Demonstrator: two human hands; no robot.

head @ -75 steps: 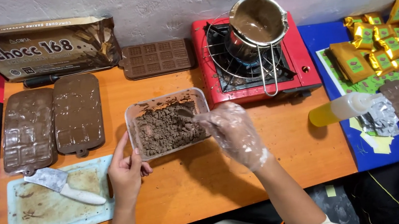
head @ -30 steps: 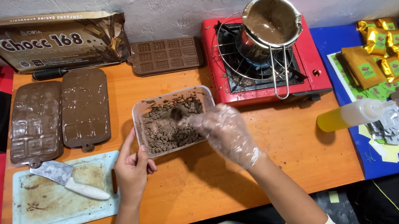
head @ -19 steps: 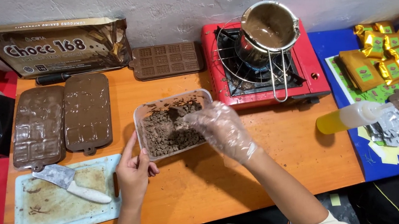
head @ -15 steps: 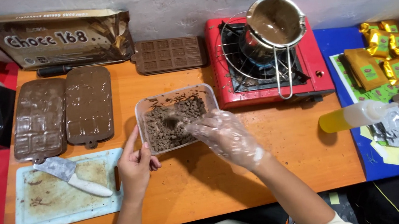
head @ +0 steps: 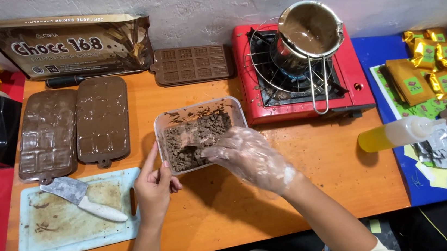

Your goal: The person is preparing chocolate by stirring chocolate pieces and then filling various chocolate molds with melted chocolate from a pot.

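A clear plastic tub (head: 235, 109) of chopped brown chocolate pieces (head: 208, 132) sits mid-table. My left hand (head: 153, 187), bare, steadies the tub's near left corner with its fingertips. My right hand (head: 248, 156), in a thin clear plastic glove, reaches over the tub's near edge, its fingers apart and touching the chocolate pieces. What lies under those fingers is hidden.
Two filled chocolate moulds (head: 73, 126) lie at left above a white cutting board (head: 48, 235) with a cleaver (head: 80, 198). A red gas stove (head: 350, 83) carries a metal pot (head: 310, 32). An empty brown mould (head: 193, 64), a large chocolate bag (head: 65, 45), an oil bottle (head: 393, 133) and gold-wrapped bars (head: 441, 63) surround them.
My gloved right hand has drawn back from the tub's middle to its near right edge. The tub and my left hand have hardly shifted; the view has moved slightly.
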